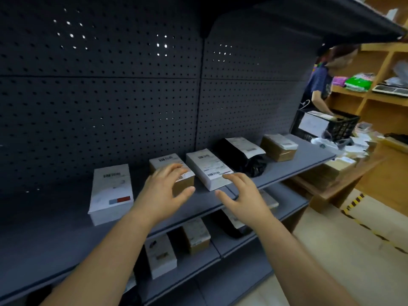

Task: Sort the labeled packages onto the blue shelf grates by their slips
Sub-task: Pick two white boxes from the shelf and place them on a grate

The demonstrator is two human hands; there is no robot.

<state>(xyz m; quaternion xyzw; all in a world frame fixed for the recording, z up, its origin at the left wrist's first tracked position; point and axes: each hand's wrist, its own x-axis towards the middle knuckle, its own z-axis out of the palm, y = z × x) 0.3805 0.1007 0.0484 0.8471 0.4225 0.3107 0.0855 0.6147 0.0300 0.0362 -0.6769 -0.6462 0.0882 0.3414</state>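
Several labelled packages lie in a row on the blue-grey shelf (66, 228): a white box (111, 191), a small brown box (170, 164), a white box (207, 167), a black bag (240, 155) and a brown box (278, 147). My left hand (163, 191) hovers open over the small brown box, fingers spread across its slip. My right hand (240, 195) is open just in front of the middle white box, fingertips near its front edge. Neither hand holds anything.
Lower shelves hold more parcels, including a white one (160, 257) and a brown one (196, 235). A perforated back panel (110, 96) rises behind. At right another person (320, 87) handles a black crate (340, 127) near wooden shelving (379, 69) and a wooden table (344, 173) piled with packages.
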